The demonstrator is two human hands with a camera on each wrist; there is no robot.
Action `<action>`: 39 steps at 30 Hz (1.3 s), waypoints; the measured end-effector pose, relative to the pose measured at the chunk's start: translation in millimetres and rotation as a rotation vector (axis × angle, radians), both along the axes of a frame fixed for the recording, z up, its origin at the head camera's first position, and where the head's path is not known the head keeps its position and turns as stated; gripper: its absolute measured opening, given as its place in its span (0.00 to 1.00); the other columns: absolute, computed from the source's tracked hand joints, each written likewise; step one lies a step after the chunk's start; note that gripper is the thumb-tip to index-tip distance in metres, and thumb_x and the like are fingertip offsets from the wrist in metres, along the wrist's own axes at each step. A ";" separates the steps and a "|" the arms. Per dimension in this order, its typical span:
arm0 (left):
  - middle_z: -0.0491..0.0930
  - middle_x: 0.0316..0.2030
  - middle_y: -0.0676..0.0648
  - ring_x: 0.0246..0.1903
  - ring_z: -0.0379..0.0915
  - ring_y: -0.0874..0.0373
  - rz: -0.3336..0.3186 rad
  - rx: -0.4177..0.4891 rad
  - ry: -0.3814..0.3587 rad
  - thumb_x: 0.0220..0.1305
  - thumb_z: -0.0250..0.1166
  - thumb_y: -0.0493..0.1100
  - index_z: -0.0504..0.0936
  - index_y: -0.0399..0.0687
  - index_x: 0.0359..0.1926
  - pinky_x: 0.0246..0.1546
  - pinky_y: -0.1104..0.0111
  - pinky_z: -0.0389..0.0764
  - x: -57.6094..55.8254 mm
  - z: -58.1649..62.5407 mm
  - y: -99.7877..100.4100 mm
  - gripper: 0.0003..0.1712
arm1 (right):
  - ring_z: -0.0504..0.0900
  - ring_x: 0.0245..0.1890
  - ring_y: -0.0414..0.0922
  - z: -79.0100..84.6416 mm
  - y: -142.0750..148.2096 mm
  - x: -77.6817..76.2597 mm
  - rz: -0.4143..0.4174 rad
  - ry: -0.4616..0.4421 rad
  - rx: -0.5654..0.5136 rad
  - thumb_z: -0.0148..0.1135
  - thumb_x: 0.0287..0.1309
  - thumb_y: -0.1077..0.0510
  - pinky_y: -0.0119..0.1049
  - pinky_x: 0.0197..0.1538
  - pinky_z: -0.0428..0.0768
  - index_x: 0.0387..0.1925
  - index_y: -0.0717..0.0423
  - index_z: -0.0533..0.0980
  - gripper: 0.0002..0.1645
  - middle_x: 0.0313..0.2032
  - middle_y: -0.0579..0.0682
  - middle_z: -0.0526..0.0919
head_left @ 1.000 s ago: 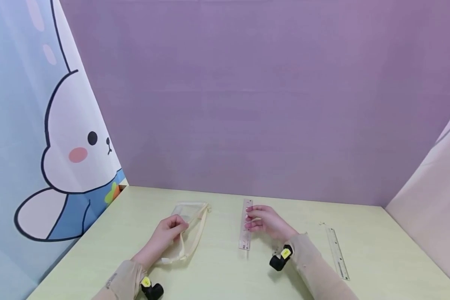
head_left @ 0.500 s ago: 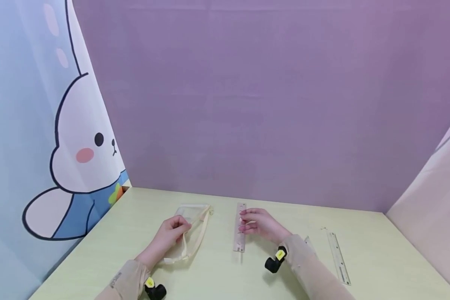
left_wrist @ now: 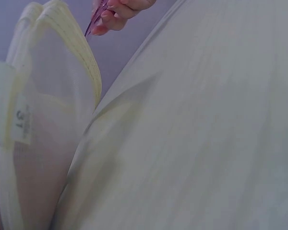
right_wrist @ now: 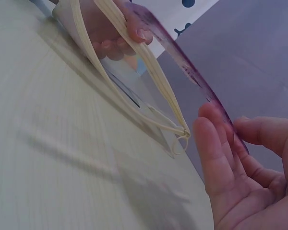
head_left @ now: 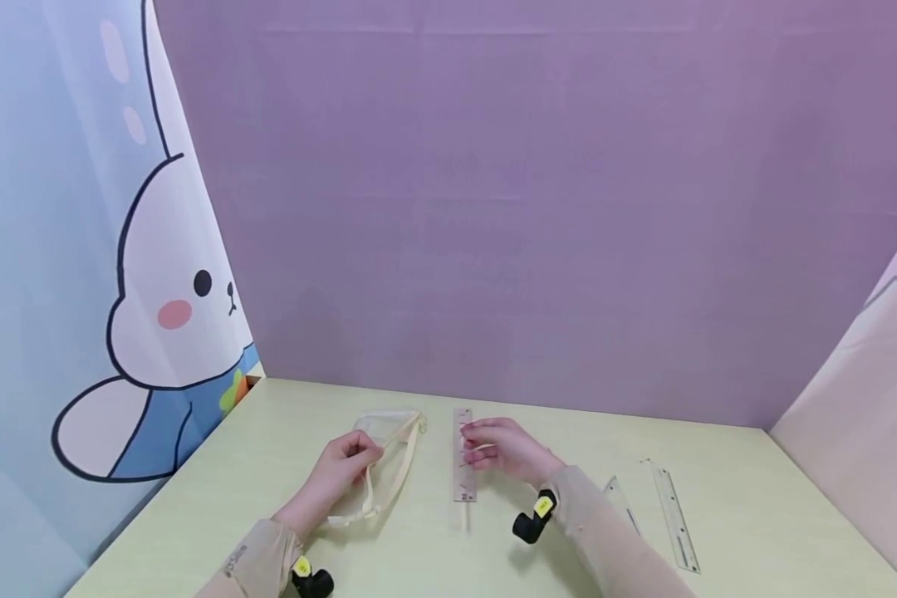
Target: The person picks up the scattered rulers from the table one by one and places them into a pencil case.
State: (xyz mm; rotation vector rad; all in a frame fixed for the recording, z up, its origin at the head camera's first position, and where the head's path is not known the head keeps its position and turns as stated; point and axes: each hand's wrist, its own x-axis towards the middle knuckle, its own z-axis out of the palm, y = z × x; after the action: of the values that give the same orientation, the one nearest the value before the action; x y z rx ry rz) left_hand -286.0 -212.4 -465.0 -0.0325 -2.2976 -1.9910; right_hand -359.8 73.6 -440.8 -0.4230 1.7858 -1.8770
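Note:
My left hand pinches the rim of a sheer, cream-edged drawstring bag on the left half of the table. The bag's mouth gapes to the right, its knotted cord at the far corner. A small white tag printed 31 shows in the left wrist view. To the right of the bag, my right hand pinches a see-through pink ruler between thumb and fingers. The ruler stands roughly upright in the head view, a short gap from the bag's mouth. Something dark and thin shows through the mesh.
A clear ruler lies on the table to the right. Beside my right sleeve is a clear straight-edged piece, partly hidden by the arm. A purple backdrop rises behind the table, with a rabbit-print curtain at the left.
My right hand has carried the pink ruler left, closer to the bag. More of the clear piece by the sleeve has come into sight. The left hand keeps its hold on the bag.

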 end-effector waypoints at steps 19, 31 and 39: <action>0.68 0.22 0.50 0.19 0.63 0.61 -0.042 -0.010 0.042 0.61 0.65 0.37 0.76 0.35 0.33 0.22 0.72 0.68 1.9 -0.4 0.5 0.08 | 0.80 0.24 0.39 -7.1 -29.5 1.4 0.020 -0.054 0.026 0.56 0.65 0.63 0.31 0.32 0.81 0.42 0.70 0.76 0.11 0.26 0.50 0.81; 0.69 0.21 0.50 0.20 0.64 0.60 -0.025 -0.017 0.044 0.60 0.65 0.35 0.77 0.35 0.32 0.22 0.72 0.68 5.0 6.0 2.3 0.06 | 0.81 0.24 0.40 -6.9 -51.1 1.2 0.027 -0.045 0.054 0.58 0.64 0.63 0.32 0.32 0.82 0.42 0.70 0.77 0.12 0.25 0.51 0.82; 0.68 0.20 0.51 0.18 0.62 0.61 -0.025 -0.021 0.049 0.60 0.65 0.35 0.77 0.36 0.31 0.21 0.72 0.67 2.4 2.0 0.8 0.06 | 0.81 0.23 0.40 -6.8 -67.7 4.5 0.027 -0.046 0.059 0.58 0.63 0.62 0.33 0.32 0.82 0.40 0.69 0.78 0.11 0.24 0.51 0.81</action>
State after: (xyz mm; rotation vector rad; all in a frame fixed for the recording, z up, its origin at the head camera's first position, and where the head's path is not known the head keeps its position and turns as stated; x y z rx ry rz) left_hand -283.7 -211.6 -463.0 -0.1104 -2.2991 -1.9550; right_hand -355.4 5.9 -447.6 -0.3779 1.7921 -1.7963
